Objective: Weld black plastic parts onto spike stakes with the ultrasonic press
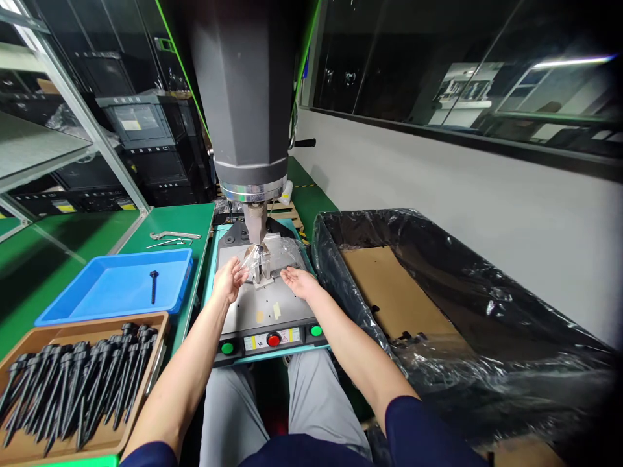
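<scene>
Both hands are held on either side of a metal fixture (263,281) on the press bed, under the machine's metal tool head (256,224). My left hand (230,280) is at the fixture's left, its fingers loosely curled and apart beside a crumpled clear plastic film (251,258). At the right, my right hand (300,283) has its palm turned up and fingers stretched out, close to the fixture's side. A small dark part (260,264) shows in the fixture below the tool head, partly covered by the film. Neither hand visibly grips anything.
A brown tray (163,319) of several black bolt-like parts stands at left, behind it a blue tray (104,285) with one such part (154,287). Wrenches (175,235) lie beyond. Buttons line the machine's front, including a red one (273,340). A plastic-lined bin (341,292) stands right.
</scene>
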Demonstrator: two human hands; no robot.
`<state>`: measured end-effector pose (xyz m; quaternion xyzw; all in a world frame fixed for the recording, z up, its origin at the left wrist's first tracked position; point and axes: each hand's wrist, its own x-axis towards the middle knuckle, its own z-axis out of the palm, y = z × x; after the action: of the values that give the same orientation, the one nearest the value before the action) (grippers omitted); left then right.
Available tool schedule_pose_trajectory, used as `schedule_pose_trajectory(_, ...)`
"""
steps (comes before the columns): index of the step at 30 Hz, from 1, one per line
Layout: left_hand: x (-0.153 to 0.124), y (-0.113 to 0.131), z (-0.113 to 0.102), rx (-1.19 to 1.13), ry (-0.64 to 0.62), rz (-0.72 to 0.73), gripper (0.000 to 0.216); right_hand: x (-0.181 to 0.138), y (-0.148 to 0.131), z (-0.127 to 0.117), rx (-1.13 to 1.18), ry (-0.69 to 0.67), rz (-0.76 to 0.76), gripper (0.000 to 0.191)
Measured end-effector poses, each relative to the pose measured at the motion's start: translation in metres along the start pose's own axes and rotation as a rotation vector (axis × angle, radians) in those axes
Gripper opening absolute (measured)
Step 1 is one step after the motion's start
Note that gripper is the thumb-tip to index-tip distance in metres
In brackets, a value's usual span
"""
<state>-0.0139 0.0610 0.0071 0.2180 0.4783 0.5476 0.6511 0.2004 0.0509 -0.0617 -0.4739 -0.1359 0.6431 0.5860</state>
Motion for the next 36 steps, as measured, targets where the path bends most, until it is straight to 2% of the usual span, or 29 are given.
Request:
schedule_pose_trajectory(3,-0.015,-0.005,-0.025,0.065,0.059,0.054,0.026,-0.028,0.012,-0.014,-0.044,-0.001,-0.021,0.017)
schedule_pose_trajectory(6,-0.036,-0.023,-0.072,0.288,0.186,0.284,0.034,-0.064,0.026,-0.05,-0.12,0.04,-0.119,0.021)
schedule_pose_trajectory(7,-0.044,-0.032,-0.091,0.416,0.239,0.393,0.04,-0.073,0.031,-0.066,-0.184,0.077,-0.201,0.026)
schedule_pose_trajectory(9,-0.057,-0.053,-0.128,0.738,0.322,0.526,0.05,-0.087,0.041,-0.1,-0.657,0.212,-0.583,0.034)
schedule_pose_trajectory(10,-0.062,-0.064,-0.144,0.877,0.326,0.537,0.056,-0.091,0.047,-0.116,-0.841,0.28,-0.707,0.041)
schedule_pose_trajectory(12,-0.067,-0.084,-0.168,1.056,0.267,0.513,0.068,-0.094,0.06,-0.143,-1.089,0.331,-0.762,0.054)
schedule_pose_trajectory(14,-0.067,-0.099,-0.183,1.132,0.164,0.517,0.075,-0.092,0.072,-0.16,-1.185,0.289,-0.688,0.064)
schedule_pose_trajectory(18,-0.059,-0.112,-0.196,1.161,0.068,0.584,0.077,-0.088,0.088,-0.171,-1.204,0.215,-0.61,0.072)
schedule_pose_trajectory(25,-0.048,-0.117,-0.213,1.115,0.014,0.683,0.073,-0.082,0.103,-0.178,-1.191,0.268,-0.7,0.072)
schedule_pose_trajectory(30,-0.051,-0.119,-0.214,1.095,-0.021,0.622,0.077,-0.082,0.106,-0.182,-1.193,0.218,-0.676,0.073)
schedule_pose_trajectory(36,-0.054,-0.115,-0.209,1.065,0.008,0.577,0.078,-0.085,0.104,-0.177,-1.173,0.241,-0.655,0.076)
